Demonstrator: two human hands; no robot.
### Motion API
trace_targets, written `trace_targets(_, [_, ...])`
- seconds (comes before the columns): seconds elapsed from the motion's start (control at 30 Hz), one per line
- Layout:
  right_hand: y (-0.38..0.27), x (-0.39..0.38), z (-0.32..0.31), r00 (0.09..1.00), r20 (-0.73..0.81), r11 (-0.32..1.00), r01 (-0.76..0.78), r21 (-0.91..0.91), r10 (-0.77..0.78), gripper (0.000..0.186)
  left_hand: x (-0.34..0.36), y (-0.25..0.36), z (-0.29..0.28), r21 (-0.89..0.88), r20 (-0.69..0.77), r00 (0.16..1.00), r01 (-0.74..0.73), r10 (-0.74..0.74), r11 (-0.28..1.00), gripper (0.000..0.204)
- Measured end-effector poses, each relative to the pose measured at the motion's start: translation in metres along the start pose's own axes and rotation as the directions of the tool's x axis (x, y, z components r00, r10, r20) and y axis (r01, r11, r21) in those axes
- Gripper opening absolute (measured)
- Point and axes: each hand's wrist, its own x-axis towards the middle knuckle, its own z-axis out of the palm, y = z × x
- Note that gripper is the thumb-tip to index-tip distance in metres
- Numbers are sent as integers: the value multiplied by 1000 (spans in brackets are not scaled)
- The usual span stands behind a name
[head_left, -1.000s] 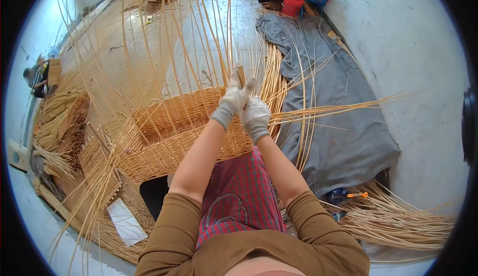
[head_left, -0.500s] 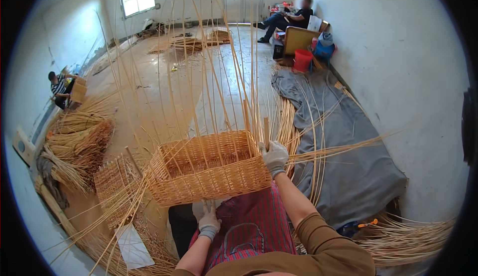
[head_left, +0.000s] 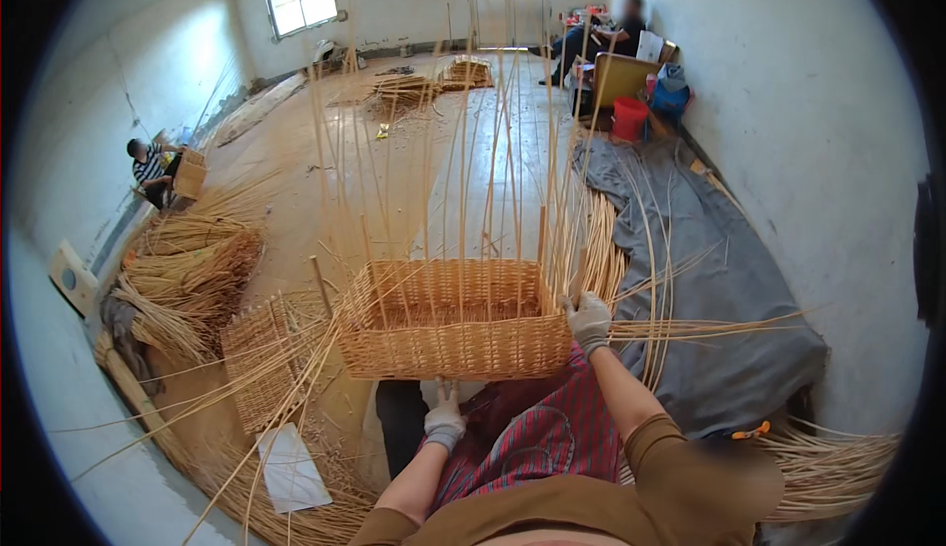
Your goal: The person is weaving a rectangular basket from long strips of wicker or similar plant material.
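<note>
A rectangular woven wicker basket (head_left: 463, 351) sits level before my lap, its long side toward me. Long thin rods (head_left: 461, 211) stand up from its walls, and thicker sticks rise at its corners. My right hand (head_left: 589, 321), in a pale glove, is closed round the corner stick (head_left: 578, 275) at the basket's right end. Below the front wall is my gloved left hand (head_left: 445, 420), fingers stretched upward against the basket's lower edge. Loose rods (head_left: 286, 374) trail out from the left end, and others (head_left: 709, 329) from the right.
A striped cloth (head_left: 552, 428) covers my lap. A flat woven panel (head_left: 264, 361) and a white sheet (head_left: 293, 469) lie left; rod bundles (head_left: 197, 280) lie beyond. Grey cloth (head_left: 709, 300) spreads right. One person (head_left: 153, 173) sits far left, another (head_left: 621, 29) at the back right near a red bucket (head_left: 629, 118).
The basket has gone from tilted, right end higher, to about level. Both hands have stayed at their places on it. The whole view has shifted, so the room appears farther right.
</note>
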Motion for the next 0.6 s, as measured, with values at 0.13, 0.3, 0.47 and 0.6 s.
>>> trace_targets(0.13, [15, -13, 2, 1000, -25, 1000, 2, -10, -2, 55, -3, -5, -6, -16, -74, 994, -81, 80, 997, 98])
trace_targets(0.3, [24, -13, -8, 998, -62, 1000, -24, 20, 25, 49, -18, -11, -15, -153, -174, 976, -162, 134, 975, 83])
trace_targets(0.47, [48, 8, -6, 985, -142, 992, 84, -92, -97, 40, -32, -37, -15, -222, -617, 779, -311, 114, 924, 54])
trace_targets(0.6, [55, 5, 0, 978, -117, 985, 169, -34, -172, 40, -20, -84, -34, -319, -916, 386, -536, -108, 782, 27])
